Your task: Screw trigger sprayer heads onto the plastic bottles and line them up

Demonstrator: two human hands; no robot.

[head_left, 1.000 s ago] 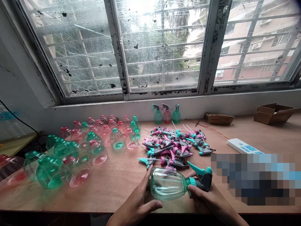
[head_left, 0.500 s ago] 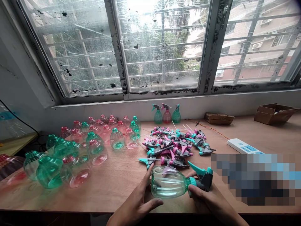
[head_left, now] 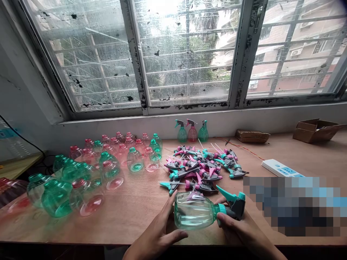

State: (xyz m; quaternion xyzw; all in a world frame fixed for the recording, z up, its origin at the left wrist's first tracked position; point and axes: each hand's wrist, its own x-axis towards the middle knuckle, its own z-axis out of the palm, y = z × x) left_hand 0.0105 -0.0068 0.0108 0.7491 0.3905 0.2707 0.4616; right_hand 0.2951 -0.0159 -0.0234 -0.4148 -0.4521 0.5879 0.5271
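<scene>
A clear green spray bottle (head_left: 193, 211) lies sideways above the front of the table, its base to the left. My right hand (head_left: 238, 225) grips it at the teal collar, below the dark grey spray head with its teal trigger (head_left: 229, 195). My left hand (head_left: 162, 225) cups the base end, the fingers partly hidden behind the bottle and the thumb extended below it. Just beyond the bottle lies a pile of loose trigger spray heads (head_left: 200, 166), pink, teal and grey, with thin tubes.
Several open-necked green and pink bottles (head_left: 111, 169) stand on the left of the wooden table (head_left: 135, 220). Three bottles fitted with spray heads (head_left: 192, 131) stand by the wall. At the right are a white power strip (head_left: 282, 169), a cardboard box (head_left: 316, 131) and a blurred-out patch.
</scene>
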